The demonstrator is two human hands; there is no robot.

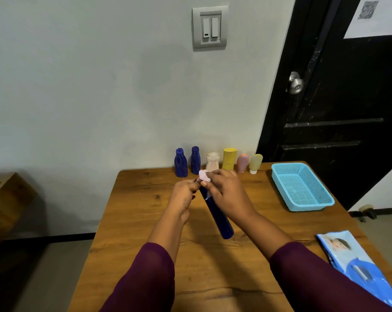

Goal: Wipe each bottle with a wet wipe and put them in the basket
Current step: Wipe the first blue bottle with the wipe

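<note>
Maroon sleeves (145,278); tall dark-blue plastic bottle (217,217) tilted over wooden surface (134,221). Left hand (183,194) grips its neck; right hand (226,190) pinches pale pink wet wipe (204,175) at its top. Wiping in hand; next, probably its body.

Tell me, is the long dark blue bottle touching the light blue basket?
Apart. The head view shows bare wooden table between the dark blue bottle and the basket.

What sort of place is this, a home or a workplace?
Probably a plain room in a home or small office; I cannot tell which. A wooden table stands by a bare wall with a light switch plate, beside a dark door with a round knob.
</note>
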